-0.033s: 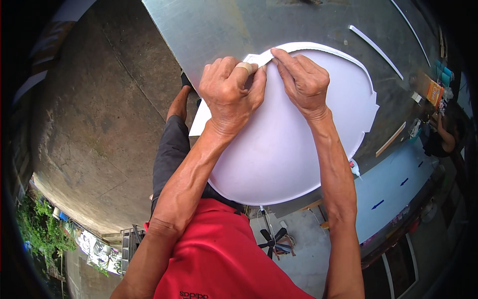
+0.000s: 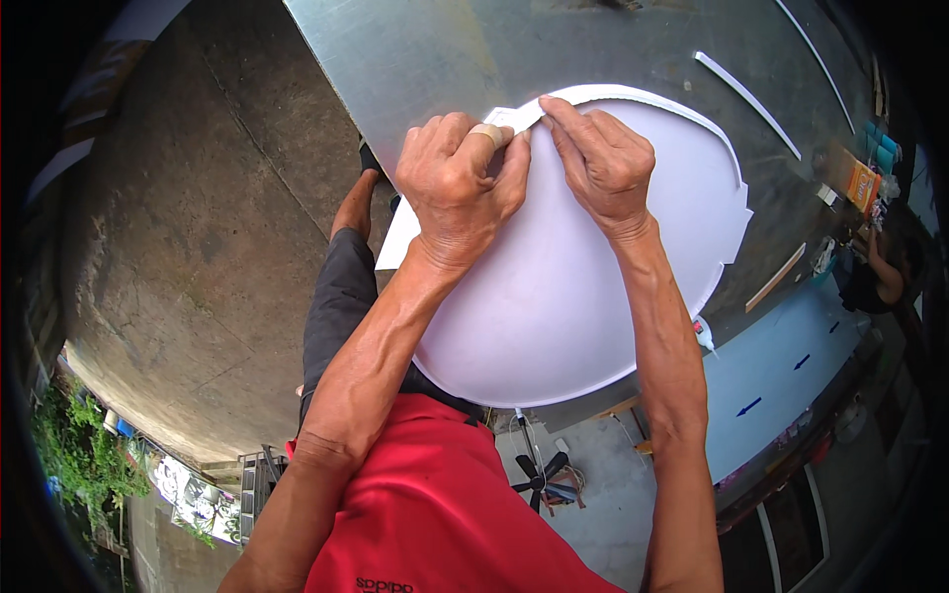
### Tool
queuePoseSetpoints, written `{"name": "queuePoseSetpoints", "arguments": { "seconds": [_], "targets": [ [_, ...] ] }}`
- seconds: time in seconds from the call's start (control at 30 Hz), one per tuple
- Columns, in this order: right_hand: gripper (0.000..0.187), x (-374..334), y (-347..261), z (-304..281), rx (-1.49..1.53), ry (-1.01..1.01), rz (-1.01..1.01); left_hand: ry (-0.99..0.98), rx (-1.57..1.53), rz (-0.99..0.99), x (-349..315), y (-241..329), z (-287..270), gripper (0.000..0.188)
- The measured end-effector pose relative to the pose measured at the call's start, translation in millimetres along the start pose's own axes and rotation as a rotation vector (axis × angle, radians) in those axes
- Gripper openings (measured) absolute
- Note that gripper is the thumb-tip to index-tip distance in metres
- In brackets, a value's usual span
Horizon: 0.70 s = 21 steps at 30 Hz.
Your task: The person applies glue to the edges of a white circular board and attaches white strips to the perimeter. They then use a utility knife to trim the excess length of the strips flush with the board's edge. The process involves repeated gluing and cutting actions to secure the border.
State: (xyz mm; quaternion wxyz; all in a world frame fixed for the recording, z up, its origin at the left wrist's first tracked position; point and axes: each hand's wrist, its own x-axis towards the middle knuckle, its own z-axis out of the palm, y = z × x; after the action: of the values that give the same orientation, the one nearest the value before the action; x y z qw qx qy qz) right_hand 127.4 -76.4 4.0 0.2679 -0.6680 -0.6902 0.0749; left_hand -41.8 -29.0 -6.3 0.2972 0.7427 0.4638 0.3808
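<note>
A large rounded white panel (image 2: 554, 287) lies over the metal-topped table, its near edge by my body. A narrow white strip (image 2: 633, 92) stands up along its far and right rim. My left hand (image 2: 460, 183), a tan bandage around one finger, pinches the strip at the far left of the panel. Close beside it, my right hand (image 2: 601, 163) grips the same strip between thumb and forefinger. The short length of strip between my fingertips is bent. My left hand partly covers a flat white corner piece jutting out under it.
On the grey tabletop (image 2: 435, 59), loose curved white strips (image 2: 748, 104) lie at the far right. A small glue bottle (image 2: 704, 334) pokes out by the panel's right edge. Farther right are a wooden stick (image 2: 776, 277), an orange box (image 2: 863, 185) and another person (image 2: 880, 272). Below stands a black-bladed fan (image 2: 539, 479).
</note>
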Motion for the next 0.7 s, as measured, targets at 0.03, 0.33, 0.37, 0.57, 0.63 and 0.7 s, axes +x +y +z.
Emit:
{"name": "queuePoseSetpoints", "arguments": {
  "seconds": [0.03, 0.33, 0.37, 0.57, 0.63, 0.7],
  "targets": [
    [0.034, 1.5, -0.7, 0.6, -0.001, 0.015, -0.019, 0.005, -0.003, 0.007, -0.6, -1.4, 1.0, 0.015],
    [0.036, 6.8, 2.5, -3.1, 0.077, -0.044, -0.034, 0.019, -0.015, 0.041, -2.6, -5.2, 1.7, 0.016],
    [0.037, 7.4, 2.6, -4.1, 0.096, -0.057, -0.031, 0.021, -0.022, 0.042, -3.0, -5.6, 2.0, 0.016],
    [0.035, 6.8, 6.4, -5.5, 0.11, -0.09, -0.051, 0.01, -0.017, 0.032, -4.1, -5.9, 2.1, 0.016],
    [0.034, 6.9, 6.9, -4.1, 0.123, -0.068, -0.061, 0.02, -0.022, 0.033, -3.8, -5.5, 2.7, 0.016],
    [0.033, 7.4, 6.8, -3.7, 0.119, -0.057, -0.073, 0.024, -0.02, 0.031, -3.1, -5.1, 2.5, 0.016]
  ]
}}
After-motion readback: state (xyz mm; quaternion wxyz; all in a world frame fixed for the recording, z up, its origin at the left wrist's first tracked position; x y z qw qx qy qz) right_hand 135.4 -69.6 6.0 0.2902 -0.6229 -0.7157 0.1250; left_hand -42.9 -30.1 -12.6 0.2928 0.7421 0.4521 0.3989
